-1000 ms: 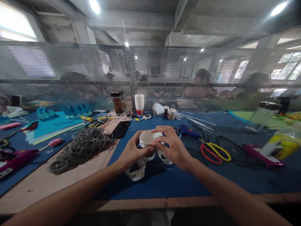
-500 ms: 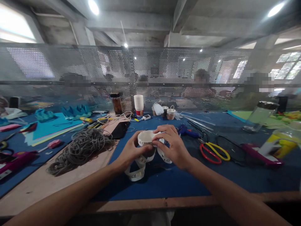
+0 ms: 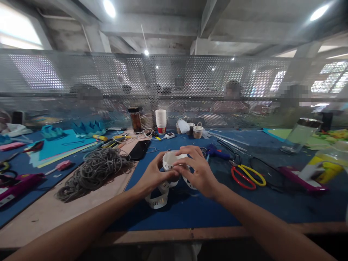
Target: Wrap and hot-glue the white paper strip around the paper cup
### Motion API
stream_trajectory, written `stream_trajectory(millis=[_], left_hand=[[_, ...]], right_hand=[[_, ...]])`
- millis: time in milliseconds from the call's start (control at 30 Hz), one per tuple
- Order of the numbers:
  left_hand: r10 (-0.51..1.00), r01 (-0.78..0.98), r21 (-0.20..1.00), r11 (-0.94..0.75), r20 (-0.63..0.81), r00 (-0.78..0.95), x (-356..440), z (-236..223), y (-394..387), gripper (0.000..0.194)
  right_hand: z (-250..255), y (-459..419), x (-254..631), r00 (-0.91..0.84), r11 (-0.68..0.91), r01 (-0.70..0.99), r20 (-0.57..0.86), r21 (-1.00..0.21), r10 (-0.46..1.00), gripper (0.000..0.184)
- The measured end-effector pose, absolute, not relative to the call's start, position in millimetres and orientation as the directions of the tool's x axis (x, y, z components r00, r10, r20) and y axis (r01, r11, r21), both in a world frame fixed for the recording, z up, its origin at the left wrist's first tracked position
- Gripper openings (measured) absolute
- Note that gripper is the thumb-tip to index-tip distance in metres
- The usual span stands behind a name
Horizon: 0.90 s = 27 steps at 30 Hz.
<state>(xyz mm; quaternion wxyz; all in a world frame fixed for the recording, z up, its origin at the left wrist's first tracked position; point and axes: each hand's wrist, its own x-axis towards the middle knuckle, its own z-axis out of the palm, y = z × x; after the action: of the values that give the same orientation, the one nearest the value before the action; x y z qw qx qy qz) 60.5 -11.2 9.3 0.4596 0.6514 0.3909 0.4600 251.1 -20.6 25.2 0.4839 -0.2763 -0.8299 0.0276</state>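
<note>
White, probably light, bendy and easily creased, the lettered strip sat between your curled left hand and pinching right hand, best held by its edges.

A single view is given from the wearer's head, above the near edge of the desk, with the camera faced forward and down along the forearms. The left hand and right hand are seen close up near the middle, while the perforated screen is faced farther off, beneath the ceiling taken in at the top.
</note>
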Motion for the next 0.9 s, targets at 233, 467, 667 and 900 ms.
stream_trajectory(millis=[233,467,667,900], left_hand=[[0.926,0.081,0.963,-0.257,0.222,0.305,58,13,-12,0.060],[0.934,-0.001,0.988,-0.157,0.149,0.326,55,11,-9,0.059],[0.934,-0.099,0.993,-0.064,0.095,0.344,52,13,-10,0.047],[0.938,-0.064,0.992,-0.113,0.127,0.322,52,13,-10,0.043]], right_hand=[[25,-19,252,-0.301,0.813,0.439,0.790,-0.382,0.534,0.022],[20,-11,252,-0.239,0.736,0.409,0.715,-0.540,0.657,0.031],[15,-8,251,-0.229,0.691,0.372,0.660,-0.620,0.716,0.032],[11,-6,251,-0.232,0.619,0.287,0.573,-0.731,0.786,0.055]])
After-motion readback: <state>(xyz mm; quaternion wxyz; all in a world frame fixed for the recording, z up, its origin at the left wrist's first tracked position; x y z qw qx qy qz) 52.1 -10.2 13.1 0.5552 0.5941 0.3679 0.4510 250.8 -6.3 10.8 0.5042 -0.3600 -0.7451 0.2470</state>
